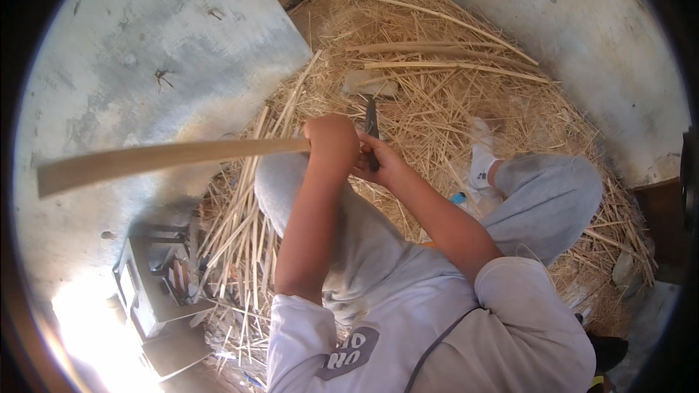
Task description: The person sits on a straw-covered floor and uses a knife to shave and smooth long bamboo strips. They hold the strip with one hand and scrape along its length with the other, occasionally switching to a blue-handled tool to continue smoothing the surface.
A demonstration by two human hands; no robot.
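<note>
My left hand point(332, 135) is closed round one end of a long, flat bamboo strip point(175, 153). The strip reaches out to the left in front of the wall, its far end widest in view. Close beside it, my right hand point(384, 161) is wrapped round a knife point(372, 120). The knife's dark blade points away from me, and its grip is mostly hidden by my fingers. Both hands meet above my lap, and where the strip's held end lies between them is covered by my left hand.
Split bamboo slivers and shavings point(437, 109) cover the floor. Several longer strips point(459, 65) lie at the far side near a flat stone block point(370, 83). Thin sticks point(244, 247) pile up at my left, beside a box-like holder point(156, 284). Pale walls point(175, 51) stand close around.
</note>
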